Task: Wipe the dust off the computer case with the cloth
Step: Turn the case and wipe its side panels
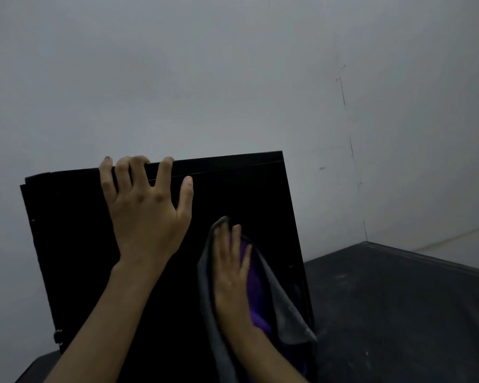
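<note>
Computer case [80, 244]: left hand [147, 217] fingers grip its top; right hand [230, 275] presses 1 cloth [282, 308] flat.

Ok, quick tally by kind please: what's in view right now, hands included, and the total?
Computer case: 1, black
Cloth: 1, grey and purple
Hands: 2, left hand gripping the case's top edge, right hand pressing the cloth flat on the case
Table: 1, dark
Total: 5
</note>
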